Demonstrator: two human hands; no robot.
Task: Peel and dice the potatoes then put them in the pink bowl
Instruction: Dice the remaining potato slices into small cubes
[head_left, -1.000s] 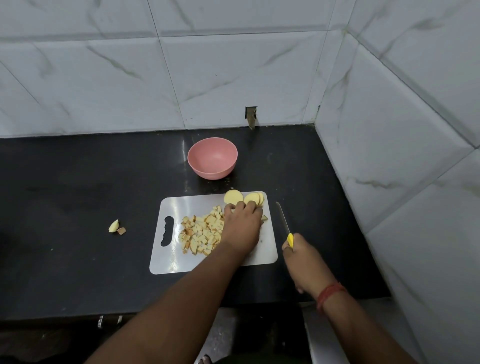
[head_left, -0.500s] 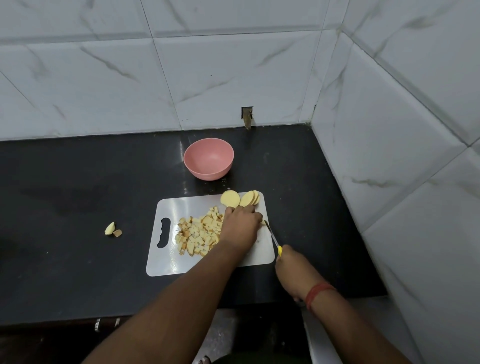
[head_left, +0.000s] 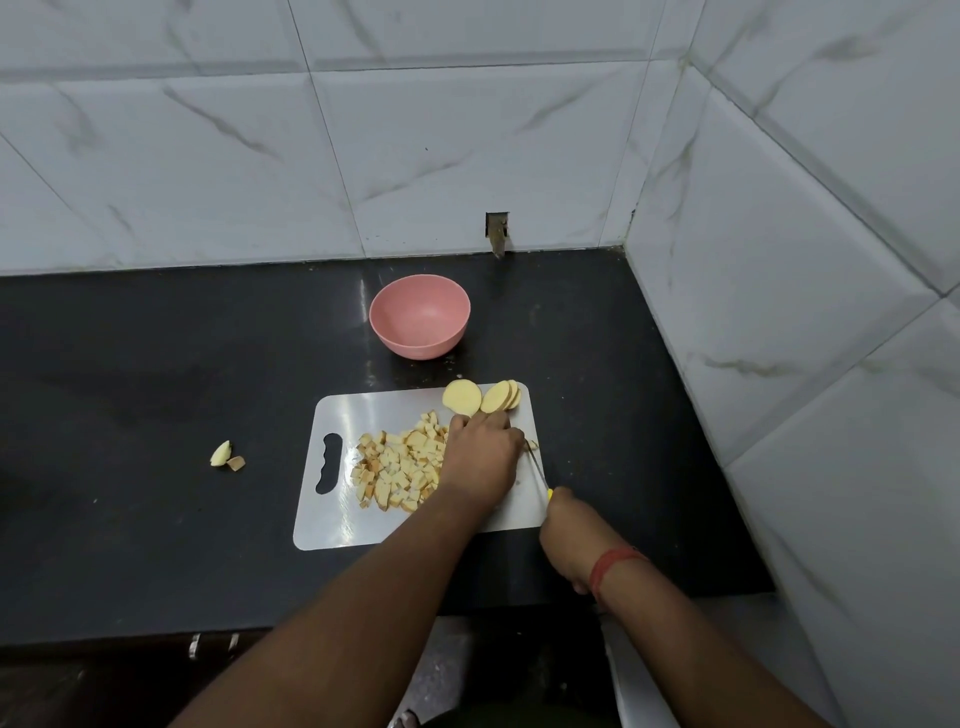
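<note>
On the board: the white plastic cutting board (head_left: 332, 525) lies on the black stone counter (head_left: 130, 519), carrying a heap of pale diced potato cubes (head_left: 397, 470) and round yellow potato slices (head_left: 483, 397) at its far edge.
Left hand: the left hand (head_left: 480, 460) presses down on potato at the board's right side — fingers hidden, so whether they curl I cannot tell.
Right hand: the right hand (head_left: 569, 535) grips the yellow-handled thin-bladed knife (head_left: 537, 470).
Bowl: the round matte pink bowl (head_left: 420, 316) stands just beyond the board with nothing in it.
Handling: potato looks firm, wet-cut, likely slippery — best pinned from above, clear of the blade.
Strays: two small potato scraps (head_left: 227, 456) lie off to the left.
</note>
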